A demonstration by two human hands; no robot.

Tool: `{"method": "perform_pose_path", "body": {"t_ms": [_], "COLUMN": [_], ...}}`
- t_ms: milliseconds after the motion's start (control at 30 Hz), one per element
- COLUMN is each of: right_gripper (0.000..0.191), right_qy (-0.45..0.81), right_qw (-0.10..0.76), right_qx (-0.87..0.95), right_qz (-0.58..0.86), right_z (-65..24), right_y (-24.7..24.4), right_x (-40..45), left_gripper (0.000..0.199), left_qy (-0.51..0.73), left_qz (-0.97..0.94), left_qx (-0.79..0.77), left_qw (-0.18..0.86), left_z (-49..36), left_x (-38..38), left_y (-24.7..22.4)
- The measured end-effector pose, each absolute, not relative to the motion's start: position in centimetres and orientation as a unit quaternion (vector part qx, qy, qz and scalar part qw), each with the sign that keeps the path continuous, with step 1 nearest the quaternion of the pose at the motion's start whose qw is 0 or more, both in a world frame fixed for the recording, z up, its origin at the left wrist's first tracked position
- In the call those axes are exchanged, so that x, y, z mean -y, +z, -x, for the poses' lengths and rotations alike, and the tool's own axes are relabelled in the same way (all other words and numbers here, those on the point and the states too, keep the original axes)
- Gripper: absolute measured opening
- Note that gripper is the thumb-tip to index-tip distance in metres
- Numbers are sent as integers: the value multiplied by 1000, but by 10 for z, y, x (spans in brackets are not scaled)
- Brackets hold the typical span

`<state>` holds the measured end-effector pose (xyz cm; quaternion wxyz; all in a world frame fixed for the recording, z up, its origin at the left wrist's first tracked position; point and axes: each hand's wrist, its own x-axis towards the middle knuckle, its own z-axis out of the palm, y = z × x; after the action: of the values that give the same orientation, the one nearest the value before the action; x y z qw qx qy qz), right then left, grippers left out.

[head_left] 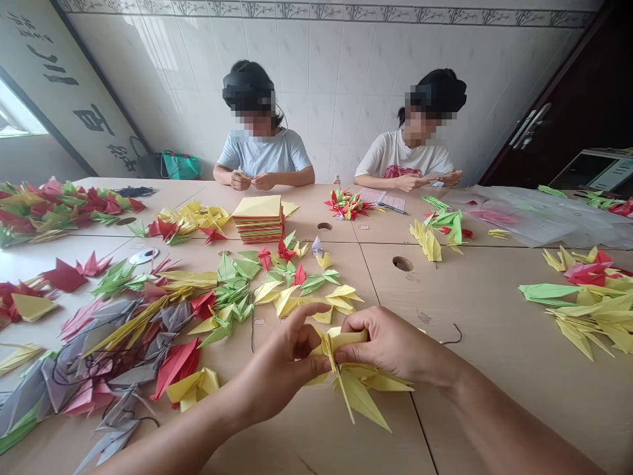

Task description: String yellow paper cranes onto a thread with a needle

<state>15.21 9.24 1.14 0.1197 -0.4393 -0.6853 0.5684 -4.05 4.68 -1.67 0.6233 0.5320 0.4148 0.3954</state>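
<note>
In the head view, both hands meet at the near middle of the table [484, 402], and the folded yellow paper [350, 338] is between them. Neither hand is nearer than the other, because both touch it. The left hand [297, 353] comes from the left side; its thumb presses on a narrow folded edge, and its index finger is bent up above the paper. The right hand [383, 340] comes from the right side, and its thumb and index finger pinch the broader part. So the fingers of both hands are narrow and hold the paper, with their thumb tips close together.

The long axis of the narrow edge goes from the far left to the near right, quite steep, and its thin point looks toward the wearer. Just beside it, a wide yellow point [363, 398] goes down to the near right; I cannot tell if it belongs to the held paper or to a piece under it.

On the far side, near the left hand, lie yellow paper birds [285, 301]. To the right of the right hand is a dark string [457, 334].
</note>
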Motion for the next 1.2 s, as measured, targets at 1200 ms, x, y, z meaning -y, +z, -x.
{"method": "perform_pose_path", "body": {"t_ms": [1200], "right_gripper": [33], "right_qy": [587], "right_qw": [170], "right_qx": [673], "right_qz": [417], "right_z": [-150], "right_y": [13], "right_x": [-94], "left_gripper": [20], "left_qy": [414], "left_qz": [-525], "left_qx": [-408], "left_qw": [622], "left_z": [39], "left_x": [-47], "left_y": [-15]}}
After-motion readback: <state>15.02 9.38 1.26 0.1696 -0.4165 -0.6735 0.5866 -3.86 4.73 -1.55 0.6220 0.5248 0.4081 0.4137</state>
